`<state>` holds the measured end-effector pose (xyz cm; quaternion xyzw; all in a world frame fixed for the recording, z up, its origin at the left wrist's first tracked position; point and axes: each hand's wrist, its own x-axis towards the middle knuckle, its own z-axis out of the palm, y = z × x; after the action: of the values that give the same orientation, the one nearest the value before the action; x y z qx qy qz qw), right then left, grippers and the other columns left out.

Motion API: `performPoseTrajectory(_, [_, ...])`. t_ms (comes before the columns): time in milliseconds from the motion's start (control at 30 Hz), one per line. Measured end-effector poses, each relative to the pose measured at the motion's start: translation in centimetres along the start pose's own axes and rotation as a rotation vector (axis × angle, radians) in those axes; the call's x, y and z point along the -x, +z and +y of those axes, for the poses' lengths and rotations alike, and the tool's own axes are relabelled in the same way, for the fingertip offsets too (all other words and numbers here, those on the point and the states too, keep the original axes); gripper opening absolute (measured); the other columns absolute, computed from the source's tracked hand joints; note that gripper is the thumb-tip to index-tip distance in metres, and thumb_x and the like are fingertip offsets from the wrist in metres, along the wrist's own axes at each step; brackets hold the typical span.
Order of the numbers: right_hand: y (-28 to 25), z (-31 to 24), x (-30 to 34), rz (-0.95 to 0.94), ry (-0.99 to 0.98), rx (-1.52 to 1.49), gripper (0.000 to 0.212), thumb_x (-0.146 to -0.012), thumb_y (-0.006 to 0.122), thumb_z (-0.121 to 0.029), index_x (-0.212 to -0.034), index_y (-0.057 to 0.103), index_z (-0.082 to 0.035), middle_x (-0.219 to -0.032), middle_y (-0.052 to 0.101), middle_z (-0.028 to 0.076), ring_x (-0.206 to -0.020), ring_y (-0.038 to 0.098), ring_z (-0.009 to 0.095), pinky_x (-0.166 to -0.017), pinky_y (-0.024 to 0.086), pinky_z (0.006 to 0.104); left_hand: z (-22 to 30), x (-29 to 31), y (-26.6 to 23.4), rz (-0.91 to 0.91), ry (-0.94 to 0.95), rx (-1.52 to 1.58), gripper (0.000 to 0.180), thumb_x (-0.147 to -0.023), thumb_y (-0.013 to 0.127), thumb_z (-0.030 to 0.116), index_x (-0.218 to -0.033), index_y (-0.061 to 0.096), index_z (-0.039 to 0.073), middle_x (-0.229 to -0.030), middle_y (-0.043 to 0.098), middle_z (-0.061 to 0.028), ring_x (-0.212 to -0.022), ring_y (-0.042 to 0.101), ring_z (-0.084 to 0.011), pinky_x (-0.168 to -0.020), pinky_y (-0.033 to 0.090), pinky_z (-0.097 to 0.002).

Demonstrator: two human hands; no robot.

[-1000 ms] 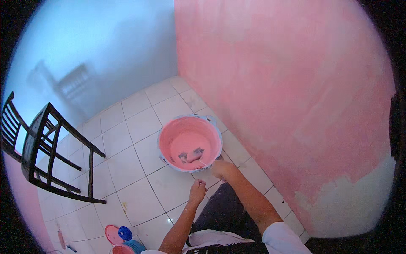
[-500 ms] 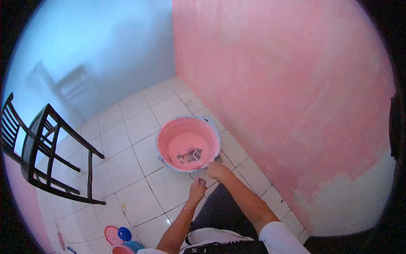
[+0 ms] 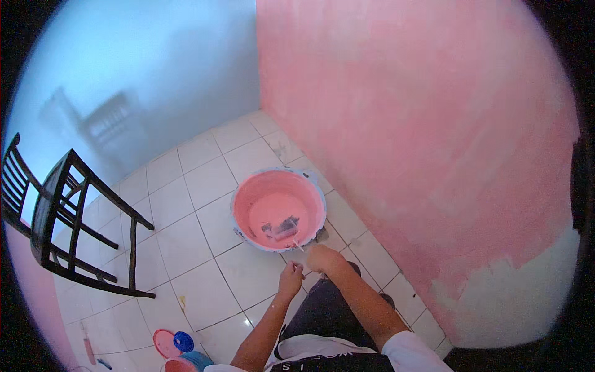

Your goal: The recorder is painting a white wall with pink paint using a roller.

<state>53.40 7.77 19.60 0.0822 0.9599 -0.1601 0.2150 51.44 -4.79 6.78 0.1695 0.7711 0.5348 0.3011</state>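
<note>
A round basin (image 3: 243, 226) with a pale blue rim and pink-coated inside stands on the tiles in front of me. Pink paint (image 3: 273, 204) lies in its bottom, around a dark grey patch. My right hand (image 3: 320, 257) is closed round the handle of a paint roller (image 3: 286, 234), whose pink head is inside the basin near its front wall. My left hand (image 3: 290, 279), just short of the basin's front edge, has its fingers curled in. Whether it holds anything is hidden.
A dark wooden chair (image 3: 74, 211) stands at the left. Near the lower edge are an open paint container (image 3: 197, 359), a pink lid (image 3: 164, 343) and a blue lid (image 3: 183, 341). A partly pink wall (image 3: 421, 155) rises at the right, meeting a blue wall (image 3: 186, 68).
My right hand has shifted slightly right and toward me, drawing the roller's frame toward the basin's front rim. My left hand has barely moved.
</note>
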Motion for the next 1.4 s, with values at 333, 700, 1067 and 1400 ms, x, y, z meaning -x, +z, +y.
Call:
performPoseTrajectory(333, [1.9, 1.7, -1.7, -0.006, 0.187, -0.488, 0.025, -0.072, 0.049, -0.005, -0.091, 0.058, 0.008, -0.075, 0.06, 0.027, -0.058, 0.063, 0.032, -0.054, 0.049, 0.0442, -1.1, 0.1, 0.2, 0.018, -0.094, -0.017, 0.025, -0.087, 0.045, 0.025, -0.092, 0.052, 0.001, -0.066, 0.061, -0.0142, -0.064, 0.062, -0.0273, -0.063, 0.047, -0.038])
performPoseTrajectory(700, [2.0, -0.7, -2.2, -0.064, 0.272, -0.367, 0.025, -0.072, 0.049, -0.006, -0.091, 0.059, 0.008, -0.081, 0.062, 0.025, -0.061, 0.063, 0.032, -0.051, 0.05, 0.0398, -1.1, 1.0, -0.6, 0.022, -0.074, 0.016, 0.027, -0.087, 0.047, 0.026, -0.093, 0.051, 0.0, -0.07, 0.06, -0.0141, -0.064, 0.062, -0.0237, -0.061, 0.046, -0.0365])
performPoseTrajectory(1067, [3.7, 0.7, -2.5, 0.028, 0.113, -0.149, 0.02, -0.072, 0.05, -0.009, -0.077, 0.064, 0.005, -0.073, 0.061, 0.024, -0.071, 0.064, 0.034, -0.066, 0.05, 0.0419, -2.1, 0.8, 0.2, -0.022, -0.06, 0.107, 0.026, -0.087, 0.046, 0.024, -0.093, 0.051, -0.001, -0.072, 0.06, -0.0135, -0.062, 0.061, -0.0225, -0.061, 0.046, -0.0354])
performPoseTrajectory(1400, [4.9, 2.5, -0.7, 0.064, 0.229, -0.694, 0.017, -0.08, 0.049, -0.011, -0.086, 0.059, 0.002, -0.07, 0.06, 0.019, -0.047, 0.059, 0.026, -0.041, 0.047, 0.0364, -2.1, 0.4, -0.2, -0.046, -0.035, 0.023, 0.027, -0.087, 0.047, 0.025, -0.096, 0.052, 0.0, -0.069, 0.061, -0.0124, -0.062, 0.06, -0.0215, -0.058, 0.046, -0.0333])
